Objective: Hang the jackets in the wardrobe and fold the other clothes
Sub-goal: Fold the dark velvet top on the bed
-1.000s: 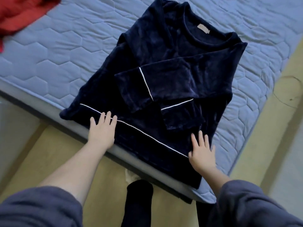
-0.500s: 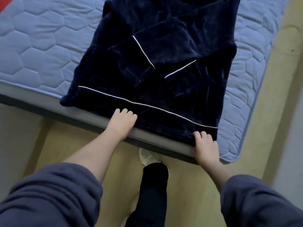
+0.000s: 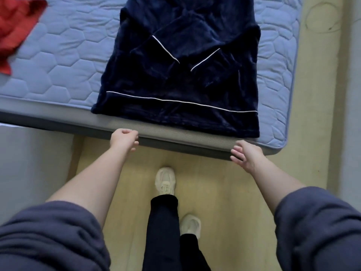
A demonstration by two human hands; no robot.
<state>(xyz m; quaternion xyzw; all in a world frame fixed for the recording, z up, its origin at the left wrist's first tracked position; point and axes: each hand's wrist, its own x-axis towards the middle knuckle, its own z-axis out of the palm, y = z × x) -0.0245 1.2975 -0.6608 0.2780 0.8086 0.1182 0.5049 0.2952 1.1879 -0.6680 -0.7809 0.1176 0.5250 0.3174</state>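
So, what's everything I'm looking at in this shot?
mattress: one, light blue, quilted, upper frame
navy top: one, dark blue with white piping, flat on the mattress, sleeves folded across its front
red garment: one, red, crumpled at the mattress's left
floor: yellowish wood, below the mattress
shoes: two, cream, on the floor
trousers: one pair, black
sleeves: two, grey, bottom corners
left hand: fingers curled, holding nothing, near mattress edge
right hand: fingers relaxed, holding nothing, near mattress edge
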